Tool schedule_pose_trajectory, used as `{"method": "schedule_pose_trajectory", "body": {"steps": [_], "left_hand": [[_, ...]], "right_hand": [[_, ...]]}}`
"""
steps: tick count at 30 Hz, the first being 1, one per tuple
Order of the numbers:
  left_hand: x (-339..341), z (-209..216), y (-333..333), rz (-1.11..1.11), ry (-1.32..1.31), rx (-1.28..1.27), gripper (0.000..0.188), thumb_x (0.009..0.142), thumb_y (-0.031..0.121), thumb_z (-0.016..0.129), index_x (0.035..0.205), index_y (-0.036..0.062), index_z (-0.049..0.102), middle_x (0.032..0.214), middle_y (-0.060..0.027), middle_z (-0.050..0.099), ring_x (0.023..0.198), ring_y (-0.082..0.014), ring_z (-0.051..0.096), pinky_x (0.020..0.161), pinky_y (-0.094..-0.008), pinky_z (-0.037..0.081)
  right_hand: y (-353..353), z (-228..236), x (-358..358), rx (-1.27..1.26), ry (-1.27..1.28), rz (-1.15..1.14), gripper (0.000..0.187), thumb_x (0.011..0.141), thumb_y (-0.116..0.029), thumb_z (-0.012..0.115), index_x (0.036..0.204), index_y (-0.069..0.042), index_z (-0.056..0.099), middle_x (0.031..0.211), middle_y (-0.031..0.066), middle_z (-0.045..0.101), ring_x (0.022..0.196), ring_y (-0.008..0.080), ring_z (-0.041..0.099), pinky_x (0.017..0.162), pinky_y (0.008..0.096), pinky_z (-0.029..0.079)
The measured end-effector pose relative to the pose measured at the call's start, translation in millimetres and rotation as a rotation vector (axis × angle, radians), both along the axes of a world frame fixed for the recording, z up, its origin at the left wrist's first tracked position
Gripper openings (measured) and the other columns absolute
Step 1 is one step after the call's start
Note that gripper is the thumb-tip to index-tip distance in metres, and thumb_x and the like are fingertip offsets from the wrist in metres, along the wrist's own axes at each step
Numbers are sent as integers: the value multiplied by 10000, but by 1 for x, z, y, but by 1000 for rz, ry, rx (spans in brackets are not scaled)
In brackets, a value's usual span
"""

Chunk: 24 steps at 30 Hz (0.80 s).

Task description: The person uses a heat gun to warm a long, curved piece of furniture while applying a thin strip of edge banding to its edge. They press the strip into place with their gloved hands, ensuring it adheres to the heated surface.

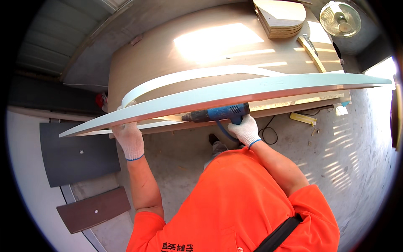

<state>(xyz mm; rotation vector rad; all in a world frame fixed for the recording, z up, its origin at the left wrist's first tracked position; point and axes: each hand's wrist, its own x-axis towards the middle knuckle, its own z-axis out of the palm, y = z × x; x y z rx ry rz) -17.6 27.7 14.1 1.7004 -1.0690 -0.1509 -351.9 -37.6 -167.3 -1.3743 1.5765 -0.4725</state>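
Note:
My right hand (245, 130), in a white knit glove with a blue cuff, is closed round the handle of a blue and black heat gun (224, 112). Its nozzle points left, under a long, thin panel (235, 93) with a pale mint edge that spans the view. Near the left end, my gloved left hand (129, 138) grips the panel from below, its fingertips showing above the edge beside a pale edging strip (176, 78). That strip bends round near these fingers and arcs away over the table. Part of the left fingers is hidden behind the panel.
Beyond the panel is a wide brown table (151, 54). Stacked curved boards (280, 19), a wooden-handled tool (312, 54) and a fan (341, 19) are at the far right. A yellow piece (303, 119) and a cable (268, 134) lie on the floor. Dark boards (79, 153) stand left.

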Motion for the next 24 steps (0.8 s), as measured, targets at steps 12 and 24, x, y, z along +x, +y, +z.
{"method": "schedule_pose_trajectory", "body": {"steps": [12, 24], "left_hand": [[-7, 5, -2, -26, 46, 33, 214, 1041, 131, 718, 1136, -57, 752, 1048, -92, 710, 1006, -164, 635, 919, -316, 494], [-7, 5, -2, -39, 133, 3, 214, 1039, 119, 700, 1144, -63, 740, 1049, -82, 705, 990, -153, 636, 904, -295, 495]], "right_hand": [[0, 65, 4, -29, -180, 41, 418, 744, -320, 783, 1034, -22, 742, 871, 202, 765, 888, 405, 760, 821, 444, 591], [-2, 66, 4, -65, -149, 41, 411, 750, -318, 777, 1037, -26, 743, 880, 203, 767, 905, 410, 761, 828, 455, 593]]}}
